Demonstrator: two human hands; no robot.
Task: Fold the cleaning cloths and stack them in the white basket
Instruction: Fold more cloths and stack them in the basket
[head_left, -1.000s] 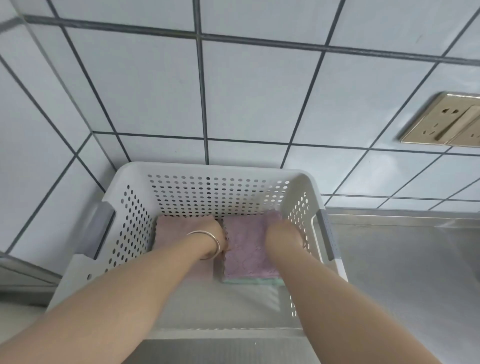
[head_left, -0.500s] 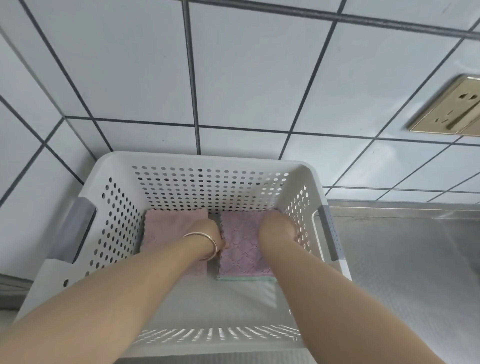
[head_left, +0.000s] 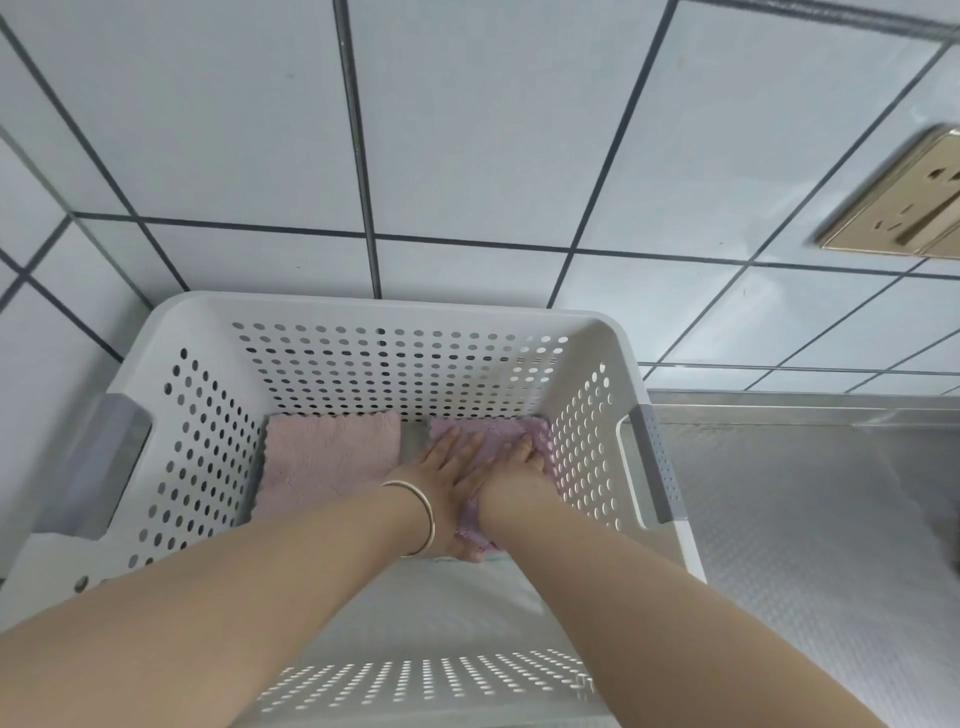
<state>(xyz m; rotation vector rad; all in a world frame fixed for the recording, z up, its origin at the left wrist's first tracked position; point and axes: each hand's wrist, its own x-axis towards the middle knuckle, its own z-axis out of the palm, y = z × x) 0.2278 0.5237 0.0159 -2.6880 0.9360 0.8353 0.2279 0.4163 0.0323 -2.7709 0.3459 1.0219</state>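
From my head camera I look down into the white basket (head_left: 363, 312), which sits on the steel surface (head_left: 810, 519) against the tiled wall (head_left: 467, 130). Its perforated walls rise around both my forearms, and its grey handles show at the left and right rims.

My left hand (head_left: 441, 467) lies flat on the purple cloth (head_left: 498, 431), fingers spread and pointing toward the far wall of the basket. It grips nothing; the palm presses down. A thin bracelet (head_left: 423, 514) circles that wrist. My right hand (head_left: 514, 462) rests just beside it on the same cloth, also flat and open, fingers stretched toward the far right corner. The two hands touch along their inner edges.

The purple cloth is folded and lies on the basket floor in the far right part, its right edge close against the perforated side wall. A thin teal edge (head_left: 493, 556) shows under its near edge, so another cloth lies beneath it. The pink cloth (head_left: 327, 462) is folded too and lies flat to the left of it, in the far left part of the floor, with a narrow strip of bare floor between the two.

On the wall to the right, a gold socket plate (head_left: 904, 208) shows, blurred.
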